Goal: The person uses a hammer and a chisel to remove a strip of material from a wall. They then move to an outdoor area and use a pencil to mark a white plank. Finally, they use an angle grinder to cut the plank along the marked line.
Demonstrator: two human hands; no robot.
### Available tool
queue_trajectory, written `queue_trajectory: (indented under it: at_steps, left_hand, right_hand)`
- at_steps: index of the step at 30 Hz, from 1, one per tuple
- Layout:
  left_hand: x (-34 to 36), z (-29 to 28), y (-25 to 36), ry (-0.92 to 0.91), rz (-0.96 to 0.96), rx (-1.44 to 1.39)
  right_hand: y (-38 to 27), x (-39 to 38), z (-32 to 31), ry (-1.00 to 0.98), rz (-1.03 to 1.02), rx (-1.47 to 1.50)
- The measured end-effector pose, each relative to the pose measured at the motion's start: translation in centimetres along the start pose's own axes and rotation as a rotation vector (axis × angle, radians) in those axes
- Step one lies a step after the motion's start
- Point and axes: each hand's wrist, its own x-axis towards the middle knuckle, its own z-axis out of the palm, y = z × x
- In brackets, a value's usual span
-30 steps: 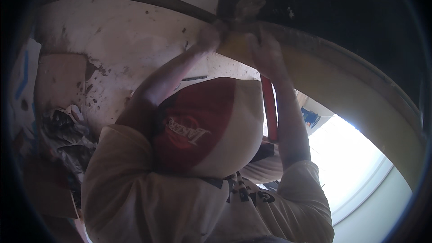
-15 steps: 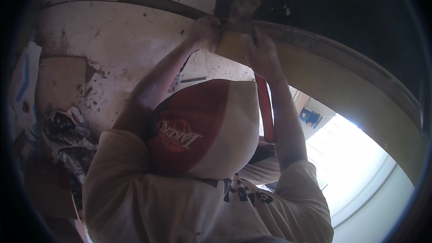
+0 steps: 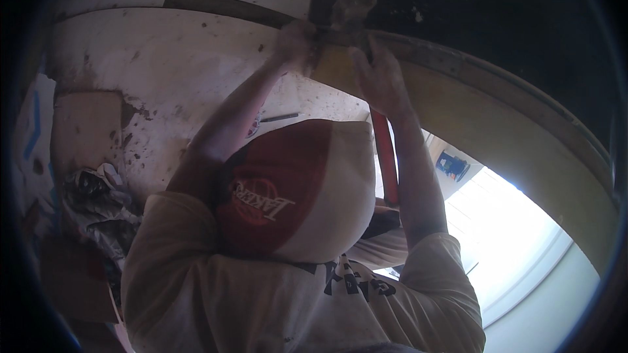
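My left hand (image 3: 296, 44) reaches up to the edge of a long board (image 3: 471, 101). Its fingers look curled in, blurred, and whatever they hold is hidden. To its right, my right hand (image 3: 381, 78) rests against the same edge, thumb and fingers apart. A dark gap shows between them, and I cannot tell whether something thin lies there. Between the hands is a yellowish patch of the board (image 3: 335, 64). Just above the edge sits a pale, rough lump (image 3: 354, 5) of unclear kind. A long red strip (image 3: 384, 157) runs down beside my right forearm.
A red and white cap (image 3: 294, 189) hides the middle of the view. A thin dark rod (image 3: 280, 117) lies on the stained pale surface (image 3: 176, 59). Crumpled plastic (image 3: 101, 202) and brown cardboard (image 3: 88, 121) are at the left. A blue object (image 3: 451, 165) stands near the bright opening at right.
Both hands stay at the board's edge, with only slight shifts. My left hand is more blurred. The cap has tilted a little, and the left forearm covers more of the small round item behind it.
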Motion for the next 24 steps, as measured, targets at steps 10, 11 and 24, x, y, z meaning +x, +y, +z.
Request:
queue_trajectory:
  at_steps: [10,11,24]
  left_hand:
    - [0.1,-2.3,4.4,-0.167,-0.143,-0.002]
    - [0.1,-2.4,4.6,-0.178,-0.139,0.017]
    - [0.0,-1.7,3.2,-0.194,-0.183,-0.154]
  right_hand:
    - [-0.3,-0.3,-1.3,-0.203,0.174,0.062]
    - [-0.1,-0.5,-1.0,-0.204,0.157,0.035]
    - [-2.3,-0.3,-0.9,-0.171,0.098,0.126]
